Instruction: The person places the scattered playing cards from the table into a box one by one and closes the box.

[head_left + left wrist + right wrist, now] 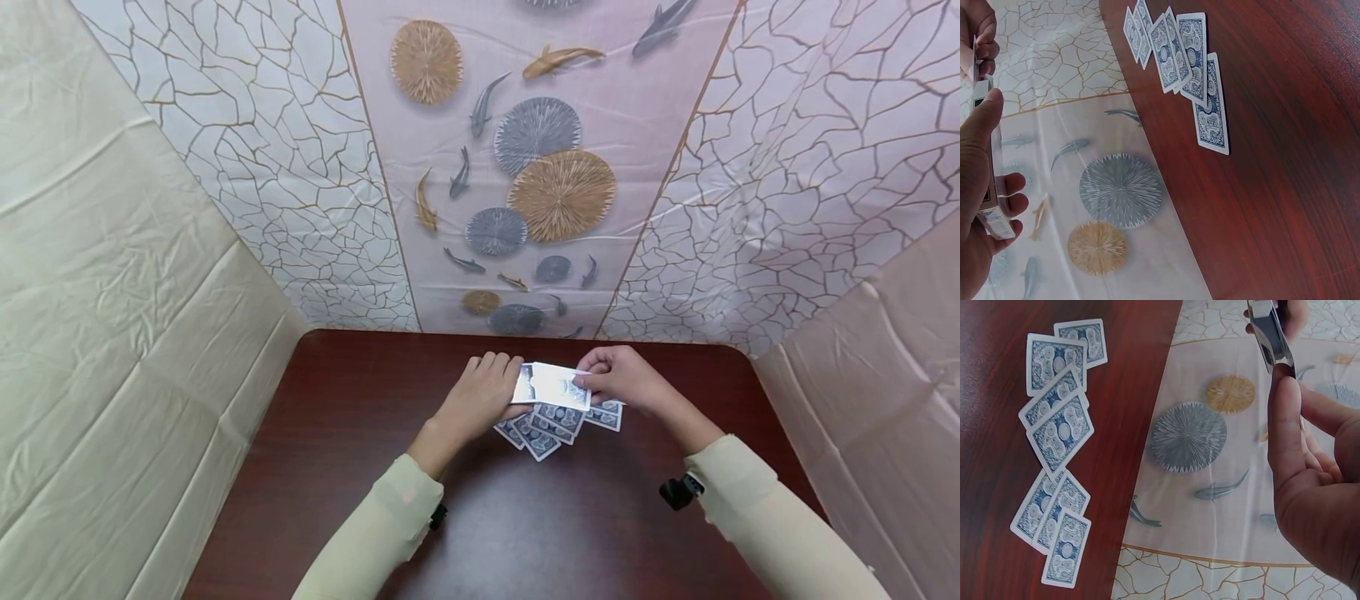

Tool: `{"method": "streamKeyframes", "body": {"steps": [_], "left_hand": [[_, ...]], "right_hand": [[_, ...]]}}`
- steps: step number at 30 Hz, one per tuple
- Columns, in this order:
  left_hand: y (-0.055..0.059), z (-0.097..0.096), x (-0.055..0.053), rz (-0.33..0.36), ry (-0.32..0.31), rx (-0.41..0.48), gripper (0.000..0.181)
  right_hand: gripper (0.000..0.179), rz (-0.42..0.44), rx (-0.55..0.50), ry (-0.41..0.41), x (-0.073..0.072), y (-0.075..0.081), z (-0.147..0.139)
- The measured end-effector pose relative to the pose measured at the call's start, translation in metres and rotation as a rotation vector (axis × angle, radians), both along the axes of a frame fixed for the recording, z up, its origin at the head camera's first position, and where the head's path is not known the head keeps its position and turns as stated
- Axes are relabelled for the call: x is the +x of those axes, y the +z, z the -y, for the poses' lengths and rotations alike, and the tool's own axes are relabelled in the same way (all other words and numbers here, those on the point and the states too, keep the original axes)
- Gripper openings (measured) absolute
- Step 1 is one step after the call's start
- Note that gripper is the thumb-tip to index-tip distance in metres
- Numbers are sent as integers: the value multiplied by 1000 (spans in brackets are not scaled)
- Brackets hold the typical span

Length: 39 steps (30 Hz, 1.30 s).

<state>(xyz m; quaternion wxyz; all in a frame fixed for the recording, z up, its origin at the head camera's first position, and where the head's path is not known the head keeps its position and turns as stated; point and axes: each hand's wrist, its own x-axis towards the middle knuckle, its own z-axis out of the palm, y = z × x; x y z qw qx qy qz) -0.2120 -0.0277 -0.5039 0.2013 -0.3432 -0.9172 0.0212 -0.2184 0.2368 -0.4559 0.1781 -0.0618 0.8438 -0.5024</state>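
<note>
My left hand point(480, 393) grips a small card box point(524, 384) above the table, thumb on one side and fingers on the other in the left wrist view. My right hand point(626, 381) pinches the far end of a playing card point(557, 387), bright with glare, at the box's right end. Whether it is one card or several cannot be told. The left wrist view shows the box point(992, 172) edge-on. Beneath both hands, several blue-backed playing cards point(1060, 434) lie face down, overlapping in a loose spread on the table.
The dark red-brown table point(337, 500) extends around the cards. Behind its far edge hangs a cloth backdrop point(480, 275) with fish and lily-pad prints. Pale cloth walls point(112, 333) stand at the left and right sides.
</note>
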Motion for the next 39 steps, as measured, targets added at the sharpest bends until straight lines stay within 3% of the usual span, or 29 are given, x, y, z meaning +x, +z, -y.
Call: {"method": "streamKeyframes", "body": {"steps": [16,21,26,30,39], "left_hand": [[-3,4,0,-85,-13,-15,80],[-4,4,-1,-60,-8,-17,80],[-4,5,-1,-33,2,-28,82],[-5,6,-1,-20,10,-35,83],[-5,5,0,10,9,-17,82]], "right_hand": [[20,7,70,88,-17,1,8],[24,37,37,73,-17,-1,12],[35,147,-104,30,-13,-6,5],[31,230,-260,34,-10,-11,-3],[26,268,-386,21,-7,-8,-3]]}}
